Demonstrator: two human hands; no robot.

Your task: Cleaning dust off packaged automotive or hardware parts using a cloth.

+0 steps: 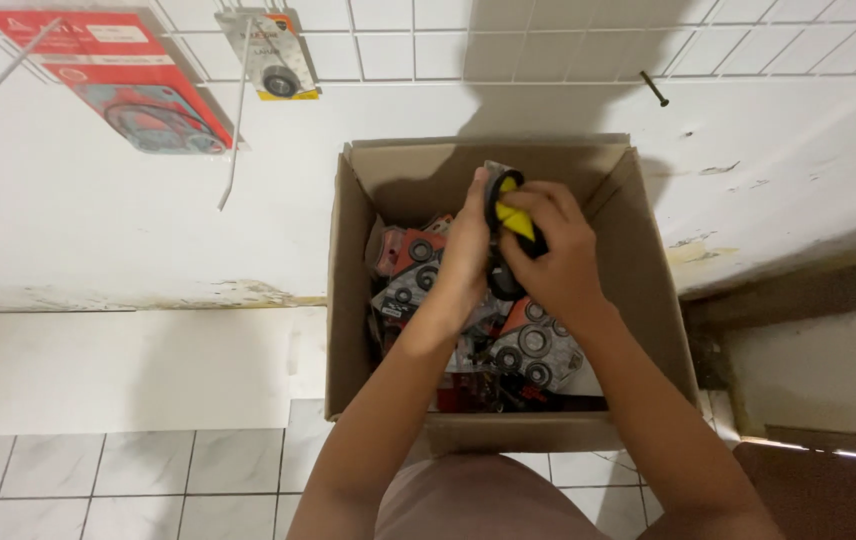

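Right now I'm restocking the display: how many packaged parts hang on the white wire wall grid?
2. A red carded pack hangs at the grid's upper left; a smaller grey-and-yellow carded pack hangs to its right. More may hang beyond the frame's top edge.

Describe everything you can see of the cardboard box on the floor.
The cardboard box is plain brown, open at the top with its flaps standing up, set on the tiled floor against the white wall. It is partly filled with clear packets of black rings on red and grey cards. Both hands, left hand and right hand, hold a black-and-yellow packet above it.
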